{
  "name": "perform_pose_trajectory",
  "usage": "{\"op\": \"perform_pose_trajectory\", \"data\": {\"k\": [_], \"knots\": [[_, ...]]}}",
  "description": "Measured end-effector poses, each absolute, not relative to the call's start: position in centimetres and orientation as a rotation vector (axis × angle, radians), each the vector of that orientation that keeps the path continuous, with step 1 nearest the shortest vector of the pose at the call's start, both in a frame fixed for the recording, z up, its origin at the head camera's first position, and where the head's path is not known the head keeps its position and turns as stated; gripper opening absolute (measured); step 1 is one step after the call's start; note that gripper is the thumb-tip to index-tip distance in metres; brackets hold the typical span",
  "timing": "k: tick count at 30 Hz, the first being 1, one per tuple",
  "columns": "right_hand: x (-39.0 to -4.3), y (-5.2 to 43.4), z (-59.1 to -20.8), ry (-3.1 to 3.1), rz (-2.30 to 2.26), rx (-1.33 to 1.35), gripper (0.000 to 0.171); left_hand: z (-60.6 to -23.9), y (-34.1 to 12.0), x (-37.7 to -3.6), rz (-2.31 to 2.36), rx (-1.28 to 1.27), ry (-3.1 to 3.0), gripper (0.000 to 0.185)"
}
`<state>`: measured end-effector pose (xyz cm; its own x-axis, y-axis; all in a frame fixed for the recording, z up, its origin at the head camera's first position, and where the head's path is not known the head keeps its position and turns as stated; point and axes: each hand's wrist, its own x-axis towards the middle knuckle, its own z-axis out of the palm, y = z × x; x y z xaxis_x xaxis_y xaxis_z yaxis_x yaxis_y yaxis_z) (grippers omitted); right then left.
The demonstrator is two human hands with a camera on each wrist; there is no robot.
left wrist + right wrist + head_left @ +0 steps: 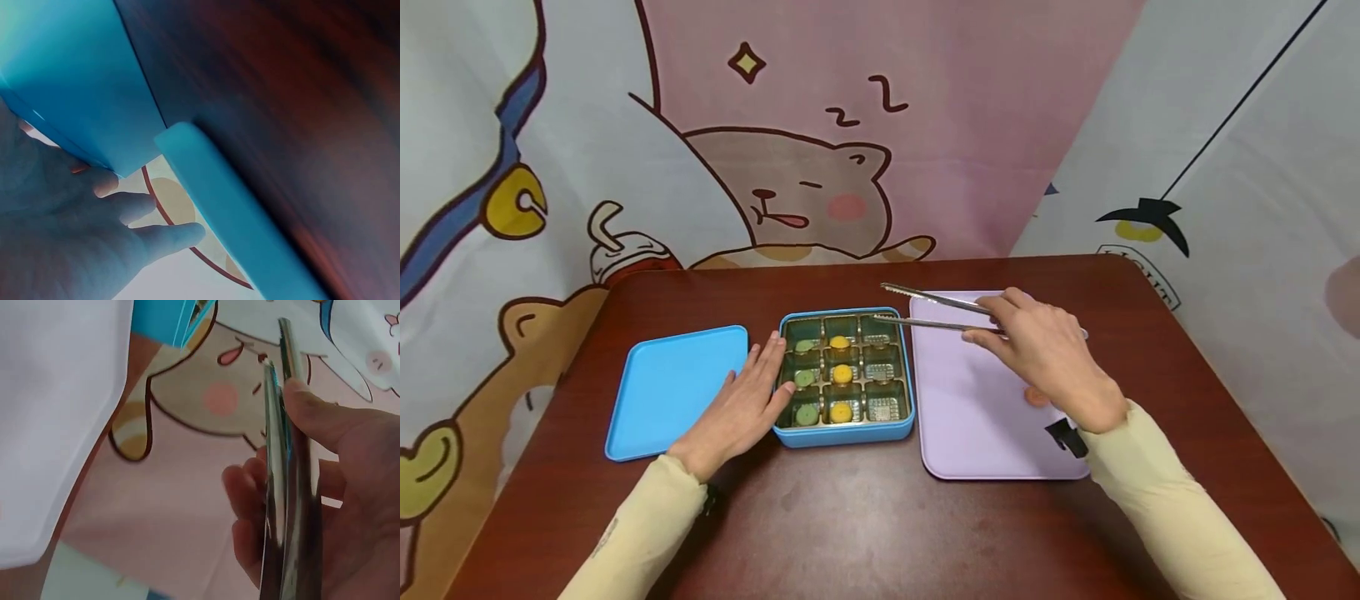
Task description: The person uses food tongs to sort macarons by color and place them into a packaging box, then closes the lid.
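A blue box holds a gold-edged divided insert. Three green round pieces fill its left column and three yellow ones its middle column; the right column shows bare ridged bottoms. My left hand lies along the box's left side with fingers straight, fingertips at the rim. With my right hand I grip metal tongs, thumb on one arm and fingers on the other. The tongs' tips point left, parted, over the box's far right corner. In the right wrist view the tongs cross the palm.
A blue lid lies flat to the left of the box. On the right is a lilac tray, with an orange-brown round piece partly behind my right wrist. A printed cloth hangs behind the brown table.
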<state>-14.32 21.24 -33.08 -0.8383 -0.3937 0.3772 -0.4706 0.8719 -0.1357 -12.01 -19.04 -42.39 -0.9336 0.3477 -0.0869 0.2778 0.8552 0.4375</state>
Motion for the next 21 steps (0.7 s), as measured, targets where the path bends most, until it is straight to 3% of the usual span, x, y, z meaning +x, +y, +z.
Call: {"op": "perform_pose_trajectory", "data": {"k": [8, 21], "knots": [[-11.5, 26.2, -32.5, -2.740, 0.342, 0.438, 0.047, -42.4, -19.0, -12.0, 0.632, 0.480, 2.874, 0.073], [-8.8, 31.3, -35.3, -2.798, 0.321, 0.203, 0.046, -42.3, -19.0, -12.0, 0.633, 0.471, 2.865, 0.074]]}}
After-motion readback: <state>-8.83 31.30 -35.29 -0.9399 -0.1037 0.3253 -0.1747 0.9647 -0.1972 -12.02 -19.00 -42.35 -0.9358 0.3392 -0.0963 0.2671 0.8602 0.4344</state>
